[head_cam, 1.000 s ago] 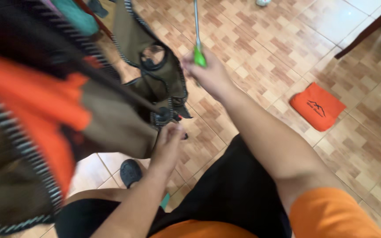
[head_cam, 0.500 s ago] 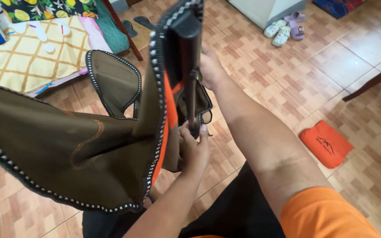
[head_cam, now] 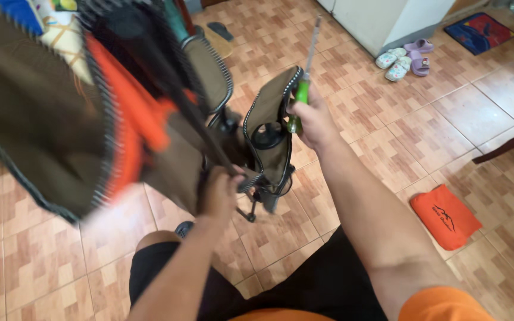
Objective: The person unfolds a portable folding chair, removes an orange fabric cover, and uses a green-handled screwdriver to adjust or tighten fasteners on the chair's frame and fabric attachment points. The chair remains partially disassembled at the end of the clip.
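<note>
Folding camp chair and screwdriver, both being held up off the tiled floor

Chair (head_cam: 168,137): olive-brown fabric, orange lining, speckled edging, black frame, hanging half-collapsed and tilted. Screwdriver (head_cam: 302,89): green handle, thin metal shaft pointing upward, sitting just beside the chair's armrest.

- You stand over a floor (head_cam: 465,113) of tan and reddish tiles, evenly lit.
- A white cabinet (head_cam: 388,21) rises at the top, pale slippers (head_cam: 403,59) beside it.
- A small multicoloured mat (head_cam: 480,31) lies beyond; an orange pouch (head_cam: 445,215) lies to your right.

Folding chair (head_cam: 150,131) swung left; screwdriver (head_cam: 302,89) reappeared.
</note>
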